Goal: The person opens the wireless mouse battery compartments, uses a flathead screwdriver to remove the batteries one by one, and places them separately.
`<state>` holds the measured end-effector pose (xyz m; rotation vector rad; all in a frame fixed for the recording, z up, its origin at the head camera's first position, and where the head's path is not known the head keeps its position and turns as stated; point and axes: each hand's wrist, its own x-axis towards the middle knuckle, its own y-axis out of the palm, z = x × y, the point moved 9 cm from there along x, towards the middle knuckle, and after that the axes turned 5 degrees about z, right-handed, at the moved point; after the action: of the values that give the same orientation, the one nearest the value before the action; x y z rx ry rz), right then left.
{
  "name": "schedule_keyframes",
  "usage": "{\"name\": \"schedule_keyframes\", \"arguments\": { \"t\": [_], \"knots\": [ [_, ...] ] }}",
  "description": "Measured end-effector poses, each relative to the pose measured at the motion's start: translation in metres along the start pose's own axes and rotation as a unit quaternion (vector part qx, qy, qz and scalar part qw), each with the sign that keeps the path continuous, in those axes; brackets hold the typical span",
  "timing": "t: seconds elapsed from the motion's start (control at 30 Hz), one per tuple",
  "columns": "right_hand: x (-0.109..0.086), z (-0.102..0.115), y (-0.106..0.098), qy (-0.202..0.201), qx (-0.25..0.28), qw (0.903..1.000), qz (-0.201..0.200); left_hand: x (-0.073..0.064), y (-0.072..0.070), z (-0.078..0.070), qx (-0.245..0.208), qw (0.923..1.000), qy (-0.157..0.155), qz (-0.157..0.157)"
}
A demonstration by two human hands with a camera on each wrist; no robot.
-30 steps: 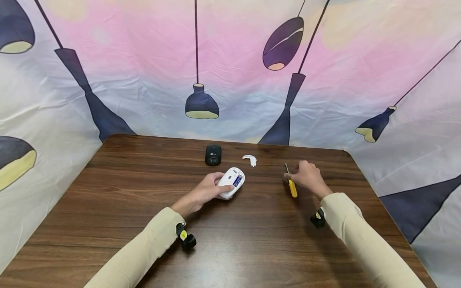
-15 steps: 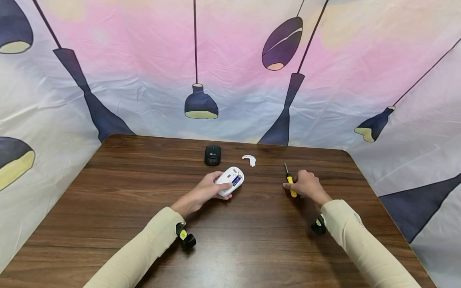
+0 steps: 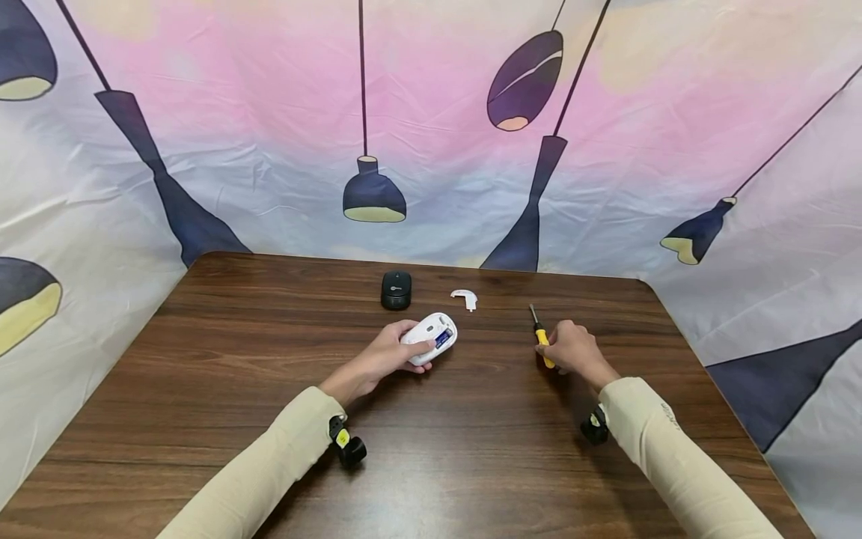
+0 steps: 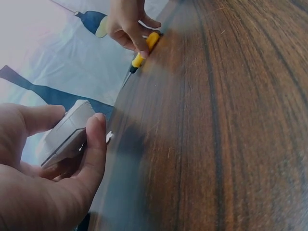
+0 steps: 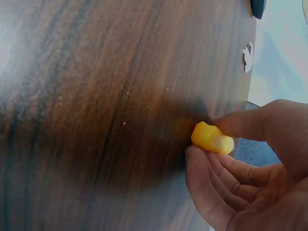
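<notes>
In the head view my left hand (image 3: 385, 353) holds a white computer mouse (image 3: 419, 335), underside up. Its battery bay lies uncovered, with a blue battery (image 3: 443, 338) inside. The left wrist view shows the mouse (image 4: 67, 132) between thumb and fingers, lifted off the table. Off to the right, my right hand (image 3: 576, 350) pinches the yellow handle of a screwdriver (image 3: 542, 341), its metal shaft pointing away from me. In the right wrist view the yellow handle end (image 5: 211, 138) sits between thumb and fingertips, close to the tabletop.
A black mouse (image 3: 396, 290) stands near the back of the brown wooden table (image 3: 444, 449). To its right lies a white battery cover (image 3: 466, 299). A printed cloth (image 3: 283, 135) hangs behind the table's back edge.
My right hand has shifted from the screwdriver's upper part down to its yellow handle and now pinches it. The left hand keeps holding the white mouse, almost still.
</notes>
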<state>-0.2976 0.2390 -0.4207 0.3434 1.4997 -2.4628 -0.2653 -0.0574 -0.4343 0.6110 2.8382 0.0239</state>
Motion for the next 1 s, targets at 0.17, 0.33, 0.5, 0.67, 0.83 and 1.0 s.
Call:
{"name": "schedule_keyframes", "arguments": {
  "t": [0.17, 0.33, 0.5, 0.67, 0.83, 1.0],
  "knots": [
    [-0.001, 0.000, -0.003, -0.003, -0.013, 0.9999, -0.002, 0.001, -0.002, 0.000, -0.008, 0.9999, -0.003, -0.012],
    [-0.004, 0.005, -0.010, -0.024, -0.026, 0.9992, -0.021, 0.003, -0.004, 0.000, -0.035, 0.9992, 0.000, -0.019],
    [-0.006, 0.012, -0.019, -0.056, -0.031, 0.9969, -0.047, 0.002, -0.006, -0.001, -0.041, 0.9990, 0.000, -0.019],
    [-0.008, 0.020, -0.028, -0.083, -0.019, 0.9933, -0.078, 0.001, -0.006, -0.002, -0.035, 0.9992, -0.002, -0.021],
    [-0.010, 0.029, -0.034, -0.098, 0.006, 0.9907, -0.094, 0.001, -0.007, -0.004, -0.036, 0.9991, -0.001, -0.022],
    [-0.012, 0.039, -0.040, -0.115, 0.024, 0.9868, -0.112, 0.003, -0.007, -0.002, -0.047, 0.9987, -0.003, -0.020]
  ]
}}
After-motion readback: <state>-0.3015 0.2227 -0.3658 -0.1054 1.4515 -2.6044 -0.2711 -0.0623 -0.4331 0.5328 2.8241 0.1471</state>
